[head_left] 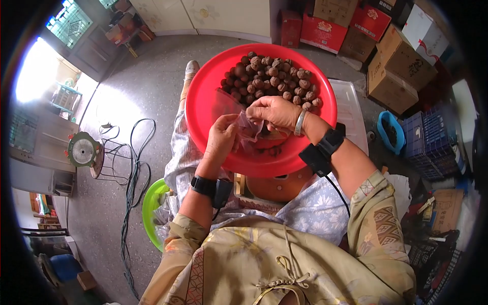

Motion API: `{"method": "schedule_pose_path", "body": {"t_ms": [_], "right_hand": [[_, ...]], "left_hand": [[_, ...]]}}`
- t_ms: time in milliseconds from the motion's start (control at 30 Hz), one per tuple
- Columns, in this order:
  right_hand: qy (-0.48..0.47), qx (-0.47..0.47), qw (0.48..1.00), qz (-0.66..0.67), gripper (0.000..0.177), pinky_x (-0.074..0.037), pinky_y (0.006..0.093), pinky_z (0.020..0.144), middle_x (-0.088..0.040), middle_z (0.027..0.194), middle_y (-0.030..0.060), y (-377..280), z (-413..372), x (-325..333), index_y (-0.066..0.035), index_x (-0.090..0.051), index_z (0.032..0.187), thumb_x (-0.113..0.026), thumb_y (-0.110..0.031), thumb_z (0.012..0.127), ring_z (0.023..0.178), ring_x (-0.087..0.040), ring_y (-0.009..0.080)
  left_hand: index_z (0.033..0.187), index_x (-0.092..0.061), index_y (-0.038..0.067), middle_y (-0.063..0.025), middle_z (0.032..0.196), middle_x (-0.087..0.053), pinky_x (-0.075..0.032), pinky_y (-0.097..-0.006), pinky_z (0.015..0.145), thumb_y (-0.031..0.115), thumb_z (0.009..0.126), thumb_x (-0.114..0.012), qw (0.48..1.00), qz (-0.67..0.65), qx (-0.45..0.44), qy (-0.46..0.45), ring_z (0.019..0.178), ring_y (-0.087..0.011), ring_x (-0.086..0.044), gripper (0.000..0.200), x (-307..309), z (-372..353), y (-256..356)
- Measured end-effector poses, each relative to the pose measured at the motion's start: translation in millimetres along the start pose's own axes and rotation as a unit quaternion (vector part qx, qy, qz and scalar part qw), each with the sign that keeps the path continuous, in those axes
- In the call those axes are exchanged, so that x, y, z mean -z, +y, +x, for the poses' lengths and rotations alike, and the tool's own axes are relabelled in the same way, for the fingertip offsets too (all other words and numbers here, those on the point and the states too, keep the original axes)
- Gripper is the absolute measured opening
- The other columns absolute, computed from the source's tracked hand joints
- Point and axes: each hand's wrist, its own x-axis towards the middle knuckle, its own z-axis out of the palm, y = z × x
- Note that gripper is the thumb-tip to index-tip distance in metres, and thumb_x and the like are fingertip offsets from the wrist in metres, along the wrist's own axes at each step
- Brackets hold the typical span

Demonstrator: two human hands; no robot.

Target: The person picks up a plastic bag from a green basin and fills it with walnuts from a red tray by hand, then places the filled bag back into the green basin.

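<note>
A wide red basin [203, 109] holds a heap of brown walnuts [274, 80] toward its far side. Over the near part of the basin, my left hand [222, 136] pinches one edge of a thin, translucent purplish bag [249, 127]. The fingers of my right hand [278, 112] are closed on the bag's upper right edge, close to the walnuts. The bag looks crumpled between the two hands. A few dark walnuts lie in the basin below the bag, partly hidden by it.
A green basin [147, 208] with plastic bags stands on the floor at the left, near a cable [133, 178] and a round fan-like device [84, 149]. Cardboard boxes [391, 76], a blue basket [390, 133] and a dark blue crate [424, 134] stand at the right.
</note>
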Motion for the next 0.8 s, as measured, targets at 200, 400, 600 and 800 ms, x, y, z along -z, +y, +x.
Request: {"method": "schedule_pose_path", "body": {"t_ms": [200, 400, 600, 800], "right_hand": [[0.037, -0.018, 0.999, 0.034, 0.039, -0.039, 0.0207, 0.038, -0.063, 0.079, 0.0028, 11.8, 13.8, 12.3, -0.005, -0.061, 0.098, -0.069, -0.042, 0.09, 0.049, -0.053, 0.0051], [0.099, -0.101, 0.985, -0.097, 0.028, -0.044, 0.0274, 0.044, -0.06, 0.07, 0.0017, 28.8, 22.1, 24.9, -0.006, -0.061, 0.089, -0.071, -0.033, 0.086, 0.052, -0.055, 0.0111], [0.079, -0.121, 0.975, -0.171, 0.024, -0.045, 0.0266, 0.043, -0.059, 0.067, 0.0009, 54.5, 36.7, 26.0, -0.007, -0.062, 0.084, -0.074, -0.028, 0.083, 0.05, -0.055, 0.0096], [0.104, -0.146, 0.978, -0.106, 0.028, -0.041, 0.0302, 0.042, -0.056, 0.065, 0.0006, 31.6, 30.2, 17.9, -0.007, -0.062, 0.084, -0.073, -0.032, 0.085, 0.048, -0.051, 0.011]], "left_hand": [[0.119, -0.055, -0.004, -0.003, 0.063, -0.054, -0.038, -0.024, 0.04, 0.011, 0.097, -0.051, 1.0, -0.013, -0.009, 0.011, 0.043, -0.0102, -0.047, 0.027, 0.4, 2.0, -1.6], [0.108, -0.054, -0.002, -0.0058, 0.061, -0.056, -0.037, -0.0257, 0.038, 0.009, 0.098, -0.05, 1.0, -0.009, -0.013, 0.027, 0.041, -0.0119, -0.048, 0.016, 1.9, 6.1, -7.5], [0.103, -0.056, -0.001, -0.0069, 0.069, -0.06, -0.039, -0.0267, 0.038, 0.009, 0.094, -0.058, 0.998, 0.029, -0.015, 0.052, 0.043, -0.0115, -0.05, 0.013, 4.2, 12.3, -18.8], [0.097, -0.059, 0.0, -0.0059, 0.07, -0.06, -0.044, -0.026, 0.041, 0.012, 0.091, -0.064, 0.977, 0.163, -0.082, 0.108, 0.048, -0.0113, -0.054, 0.014, 6.0, 19.9, -35.6]]}}
